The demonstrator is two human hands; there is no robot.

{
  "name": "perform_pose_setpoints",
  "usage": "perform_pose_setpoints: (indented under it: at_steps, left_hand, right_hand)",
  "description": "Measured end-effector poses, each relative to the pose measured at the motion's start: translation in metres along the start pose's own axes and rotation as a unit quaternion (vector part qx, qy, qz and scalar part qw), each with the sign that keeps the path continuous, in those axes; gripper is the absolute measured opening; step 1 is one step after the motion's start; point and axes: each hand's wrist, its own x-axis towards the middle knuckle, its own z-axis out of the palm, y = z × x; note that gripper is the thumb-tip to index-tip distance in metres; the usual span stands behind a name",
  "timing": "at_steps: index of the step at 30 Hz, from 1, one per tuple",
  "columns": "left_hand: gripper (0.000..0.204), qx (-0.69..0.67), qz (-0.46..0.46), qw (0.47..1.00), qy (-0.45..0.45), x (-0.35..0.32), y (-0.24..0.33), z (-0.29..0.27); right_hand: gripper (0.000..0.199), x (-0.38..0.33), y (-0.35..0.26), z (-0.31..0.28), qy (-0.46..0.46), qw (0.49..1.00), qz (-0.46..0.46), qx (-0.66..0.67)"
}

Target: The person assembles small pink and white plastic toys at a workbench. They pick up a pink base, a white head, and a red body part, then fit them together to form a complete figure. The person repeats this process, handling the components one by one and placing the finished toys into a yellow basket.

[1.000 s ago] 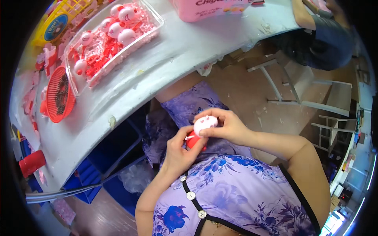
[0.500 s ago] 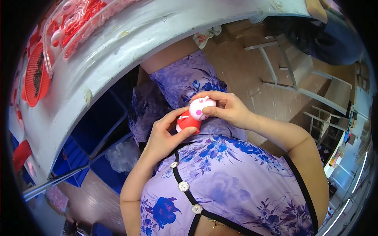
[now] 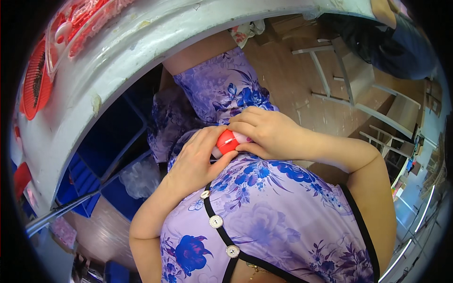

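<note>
Above my lap, both hands grip a small red and pale pink toy figure (image 3: 228,142). My left hand (image 3: 200,150) is wrapped round its lower end, thumb along the near side of the red body. My right hand (image 3: 264,132) closes over the pink head end, fingers on top and thumb beneath, hiding most of the head. Between the two hands the red body shows, with a thin white part across it. The toy lies tilted on its side, just over the purple floral cloth (image 3: 226,89) on my lap.
A white curved table (image 3: 137,52) runs along the left and far side. On it are a clear tray of red parts (image 3: 89,28) and a red basket (image 3: 37,80) with small dark pieces. Blue crates (image 3: 111,137) stand below. Chairs (image 3: 349,70) and another person's dark clothing (image 3: 401,52) are at far right.
My right hand has rolled over the toy's head, covering the face that showed before. The toy has turned, so its red body now faces up between my hands.
</note>
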Motion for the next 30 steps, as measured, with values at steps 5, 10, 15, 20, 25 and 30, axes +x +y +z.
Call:
perform_pose_setpoints:
  at_steps: [5,10,15,20,25,30]
  left_hand:
    - [0.047,0.006,-0.009,1.000,-0.029,0.002,-0.004,0.001]
    - [0.042,0.005,0.007,0.999,-0.033,0.006,-0.008,0.006]
    - [0.037,0.001,-0.017,0.998,-0.058,0.012,-0.003,0.004]
    - [0.040,0.018,-0.028,0.997,-0.074,0.014,-0.002,0.004]
    - [0.040,0.010,-0.061,0.994,-0.094,0.017,-0.002,0.002]
    - [0.044,-0.165,-0.150,0.971,-0.084,0.020,-0.001,-0.015]
  right_hand:
    - [0.031,-0.004,0.001,0.015,0.009,0.995,-0.051,-0.088]
    - [0.025,-0.005,0.006,0.024,0.047,0.996,-0.052,-0.060]
    - [0.022,-0.008,0.008,0.031,0.068,0.996,-0.039,-0.050]
    - [0.026,-0.009,0.010,0.029,0.049,0.996,-0.032,-0.061]
    - [0.035,-0.007,0.011,0.024,0.005,0.998,-0.008,-0.057]
    - [0.038,-0.001,0.010,-0.005,0.030,0.985,0.080,0.147]
